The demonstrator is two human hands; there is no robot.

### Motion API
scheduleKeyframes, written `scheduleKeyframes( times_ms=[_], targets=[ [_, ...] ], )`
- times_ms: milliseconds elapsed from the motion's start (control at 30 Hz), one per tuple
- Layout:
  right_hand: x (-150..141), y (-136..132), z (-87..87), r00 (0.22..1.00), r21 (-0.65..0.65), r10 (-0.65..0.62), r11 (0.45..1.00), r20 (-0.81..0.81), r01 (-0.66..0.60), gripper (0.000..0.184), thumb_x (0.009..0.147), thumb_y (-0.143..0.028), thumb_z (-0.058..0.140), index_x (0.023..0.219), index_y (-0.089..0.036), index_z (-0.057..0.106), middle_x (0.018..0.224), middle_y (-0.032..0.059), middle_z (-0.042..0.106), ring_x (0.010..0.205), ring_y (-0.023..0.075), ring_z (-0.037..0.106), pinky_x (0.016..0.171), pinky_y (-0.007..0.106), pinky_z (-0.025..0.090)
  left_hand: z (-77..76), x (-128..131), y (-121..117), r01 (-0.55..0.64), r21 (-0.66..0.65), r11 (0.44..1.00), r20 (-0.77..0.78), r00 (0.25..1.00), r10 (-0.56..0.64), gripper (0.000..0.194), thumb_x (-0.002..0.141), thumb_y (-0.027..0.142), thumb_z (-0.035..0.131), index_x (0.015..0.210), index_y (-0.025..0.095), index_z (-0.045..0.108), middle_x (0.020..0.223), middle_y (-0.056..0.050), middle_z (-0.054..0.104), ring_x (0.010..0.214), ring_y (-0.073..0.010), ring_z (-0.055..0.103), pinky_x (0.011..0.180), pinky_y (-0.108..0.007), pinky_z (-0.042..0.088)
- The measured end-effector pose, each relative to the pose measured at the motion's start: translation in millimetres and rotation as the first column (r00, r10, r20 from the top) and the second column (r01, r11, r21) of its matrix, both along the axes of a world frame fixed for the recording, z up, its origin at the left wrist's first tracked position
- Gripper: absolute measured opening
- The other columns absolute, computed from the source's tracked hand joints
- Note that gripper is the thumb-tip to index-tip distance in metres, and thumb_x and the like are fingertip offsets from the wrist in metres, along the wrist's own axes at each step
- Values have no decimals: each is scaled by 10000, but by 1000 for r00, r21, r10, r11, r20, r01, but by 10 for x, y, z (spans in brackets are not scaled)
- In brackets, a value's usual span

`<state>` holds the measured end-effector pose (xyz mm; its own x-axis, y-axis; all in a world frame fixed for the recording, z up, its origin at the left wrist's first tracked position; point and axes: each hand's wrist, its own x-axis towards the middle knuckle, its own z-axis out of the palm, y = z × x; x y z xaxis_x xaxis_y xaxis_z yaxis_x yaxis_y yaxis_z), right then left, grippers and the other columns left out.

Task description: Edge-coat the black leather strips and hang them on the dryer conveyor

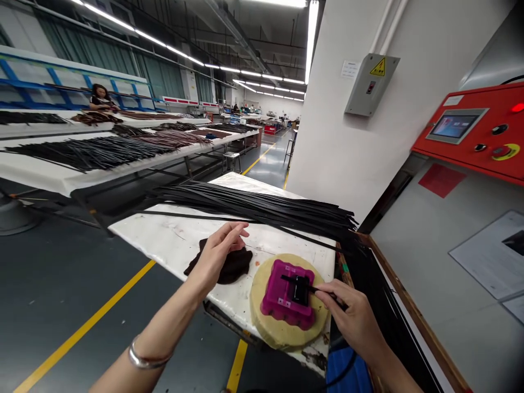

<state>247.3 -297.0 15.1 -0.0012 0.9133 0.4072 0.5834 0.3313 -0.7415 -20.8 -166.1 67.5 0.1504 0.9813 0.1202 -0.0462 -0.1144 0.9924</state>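
My left hand [219, 252] hovers over a small pile of dark brown leather pieces [233, 266] on the white table [164, 240], fingers slightly apart and holding nothing. My right hand [352, 316] pinches the end of a thin black strap [315, 289] and holds it across a black insert [301, 289] on top of a magenta block [284, 295]. The block sits on a round cream pad [266, 322] at the table's near corner. A long bundle of black straps [254, 204] lies across the table behind both hands.
A red control panel [475, 131] with a screen and buttons stands to the right above a grey machine surface [434, 256]. More black straps hang down at the table's right edge [376, 278]. Long tables [82, 158] with straps stretch away on the left, with a person [100, 98] far off.
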Motion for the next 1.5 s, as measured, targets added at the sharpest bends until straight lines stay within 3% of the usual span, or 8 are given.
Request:
scheduleKeyframes(
  times_ms=[233,500,800,1033,1300,1400,1500],
  targets=[
    [-63,0,-79,1000,-16,-6,1000,20,7,202,961,-296,546,929,-202,722,874,55,722,800,191,677,726,256,527,-281,-209,-146,-169,-113,979,58,983,177,508,785,569,683,1079,156,662,949,-59,641,764,-145,564,729,-250,479],
    [-34,9,-142,998,-34,18,999,54,-16,206,975,-286,526,957,-202,714,875,57,710,829,191,677,734,271,515,-447,-289,-177,-166,-163,973,57,982,178,500,799,576,677,1100,178,661,952,-51,630,799,-155,568,746,-257,482],
    [69,-89,-78,999,-85,-4,996,54,9,242,981,-340,520,947,-205,718,886,71,702,838,205,667,756,280,523,-481,-213,-210,-141,-181,973,75,985,156,493,798,561,680,1085,161,657,921,-42,625,763,-141,569,718,-248,475],
    [277,-174,-117,991,-33,-35,999,132,40,252,972,-358,526,977,-213,732,844,59,703,752,187,672,663,251,529,-581,-180,-200,-131,-179,975,89,985,149,485,791,557,688,1072,163,666,896,-39,640,718,-130,567,683,-239,472],
    [518,-283,-161,985,-71,-54,995,161,66,208,956,-355,562,995,-246,735,835,43,697,748,176,681,637,230,534,-574,-86,-219,-127,-206,970,103,983,151,502,768,552,706,1065,150,656,883,-43,639,710,-131,561,679,-248,468],
    [621,-377,-146,988,-100,-117,987,102,128,199,921,-383,608,980,-251,745,841,43,697,748,180,677,603,216,536,-527,-87,-227,-140,-213,967,76,984,159,498,779,551,691,1080,156,651,901,-54,636,727,-150,565,688,-267,475],
    [705,-475,-68,960,-120,-276,955,-41,269,220,848,-434,692,942,-251,770,808,40,695,714,185,669,584,219,545,-433,-23,-340,-194,-134,972,23,980,199,438,823,554,637,1054,183,664,901,-53,637,746,-164,560,703,-276,474]
  ],
)
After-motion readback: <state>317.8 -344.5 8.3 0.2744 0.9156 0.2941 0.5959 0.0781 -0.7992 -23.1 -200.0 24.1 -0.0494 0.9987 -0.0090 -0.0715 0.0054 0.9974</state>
